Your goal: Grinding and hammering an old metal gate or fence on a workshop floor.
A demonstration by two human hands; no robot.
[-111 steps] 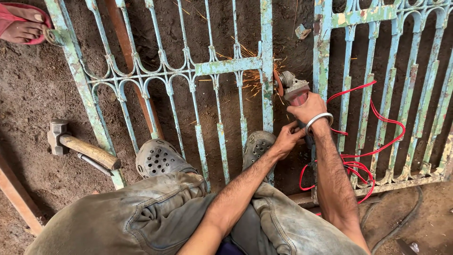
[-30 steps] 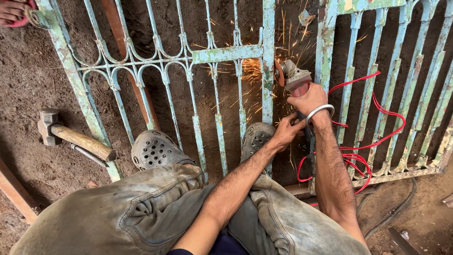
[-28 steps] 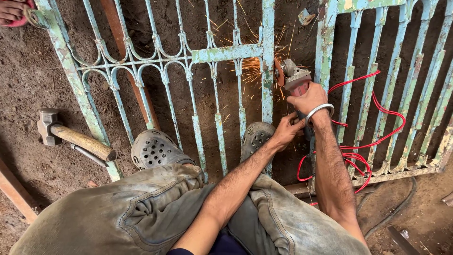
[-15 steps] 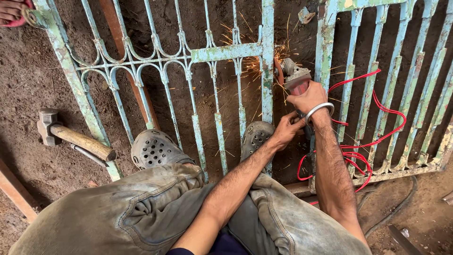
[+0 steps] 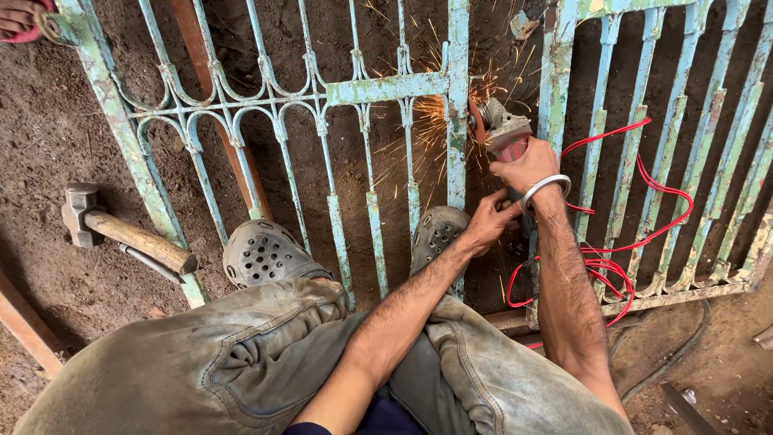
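Sparks fly where the angle grinder [image 5: 501,129] meets the pale green gate [image 5: 386,87] lying on the dirt floor. The right hand [image 5: 527,165] is clenched around the grinder's body, arm stretched forward. The left hand [image 5: 489,220] grips its rear end just below, forearm crossing between the knees.

A hammer [image 5: 129,232] lies left of the gate [image 5: 386,87], with a cable [image 5: 620,242] at right.

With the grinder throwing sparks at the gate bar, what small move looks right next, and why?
Probably keep the angle grinder pressed steadily into the same spot on the vertical gate bar. Its disc is at the bar's edge beside the crosspiece, sparks fan leftward, and the bar looks unsevered. The right hand grips the body, the left hand steadies below.
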